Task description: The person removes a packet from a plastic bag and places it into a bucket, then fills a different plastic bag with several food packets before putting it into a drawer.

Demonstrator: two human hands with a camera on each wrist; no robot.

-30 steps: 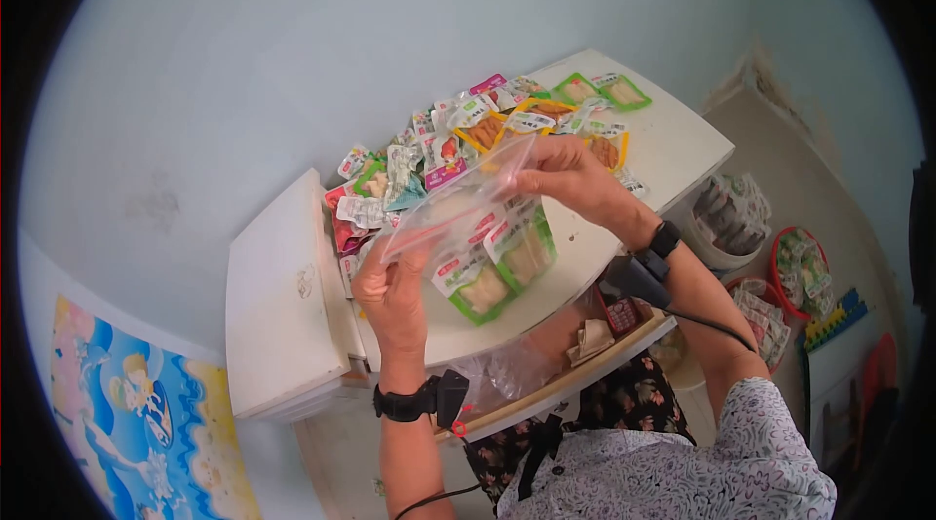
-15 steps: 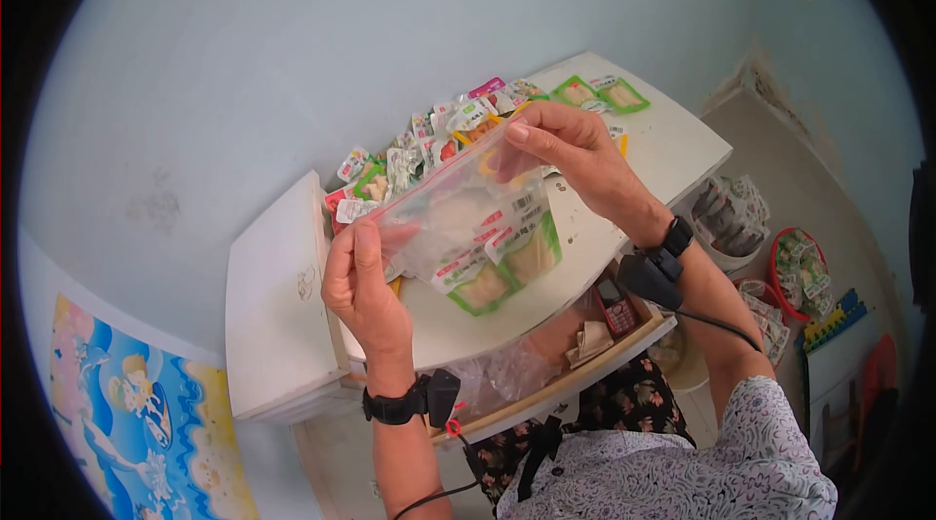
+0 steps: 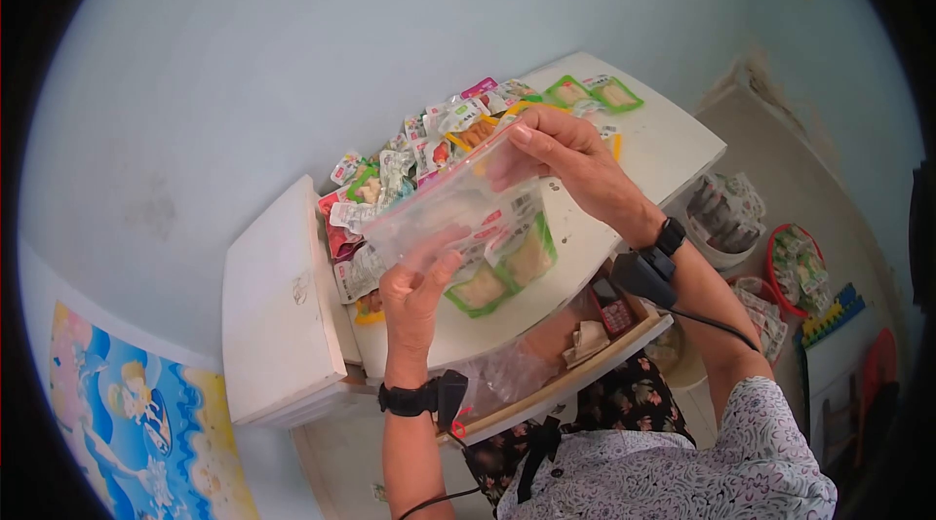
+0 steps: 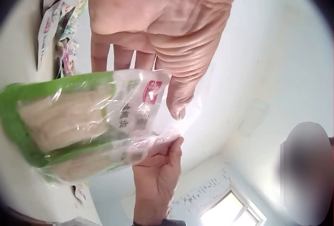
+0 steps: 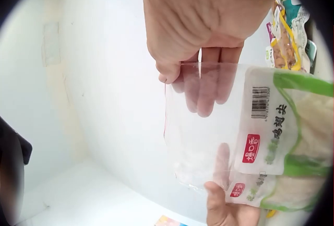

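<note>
A clear zip-lock bag (image 3: 444, 203) with a red line along its top edge hangs over the white table. Two green-edged snack packets (image 3: 526, 252) with pale contents show through its lower part. My right hand (image 3: 580, 164) pinches the bag's upper right corner between thumb and index finger; in the right wrist view its other fingers (image 5: 209, 87) show through the plastic. Lower on the opposite side, my left hand (image 3: 414, 301) grips the bag's edge. The left wrist view shows the left thumb (image 4: 180, 95) against the plastic, with fingers behind the packet.
A heap of assorted snack packets (image 3: 429, 150) lies along the wall side of the white table (image 3: 673, 145). Below the table edge, an open drawer (image 3: 536, 364) contains plastic bags and a red-and-black object. On the floor at right stand a white bucket (image 3: 717, 252) and a red basket (image 3: 775, 291), both filled.
My left hand went out to the left, drawing the bag's top edge taut, then came back right and lower on the bag. My right hand rose slightly, still pinching its corner.
</note>
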